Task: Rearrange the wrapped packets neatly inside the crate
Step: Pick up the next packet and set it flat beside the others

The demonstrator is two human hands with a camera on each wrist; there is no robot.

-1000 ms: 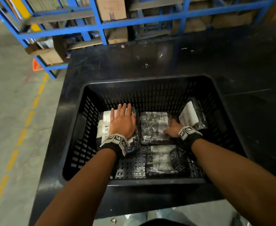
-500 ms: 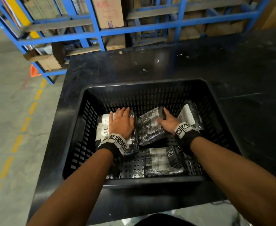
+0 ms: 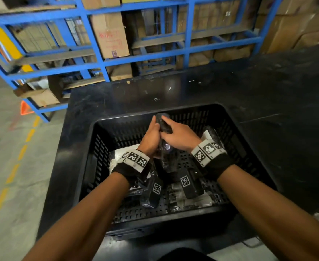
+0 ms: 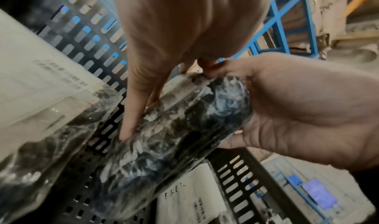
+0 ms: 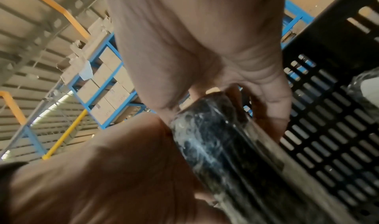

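A black slotted crate (image 3: pixel 236 127) stands on a black table. Both hands hold one dark wrapped packet (image 3: pixel 166 154) (image 4: pixel 174 138) (image 5: pixel 215 146) raised on end over the crate's middle. My left hand (image 3: pixel 151 136) (image 4: pixel 184 25) grips its left side, thumb along the wrap. My right hand (image 3: pixel 179 136) (image 5: pixel 194 49) curls its fingers round the upper end from the right. A packet with a white label (image 3: pixel 120 156) (image 4: pixel 30 81) lies at the left. Another packet (image 3: pixel 210 133) leans on the right wall. A third packet (image 3: pixel 192 201) lies at the front.
The black table (image 3: pixel 268 95) runs on behind and to the right of the crate. Blue shelving (image 3: pixel 102 61) with cardboard boxes stands beyond it. Grey floor with a dashed yellow line (image 3: pixel 13 172) lies at the left, and an orange object (image 3: pixel 25 108) sits under the shelving.
My right hand has lifted the middle packet from lying flat to standing on end. My left hand left the labelled packet and now grips the raised one too.
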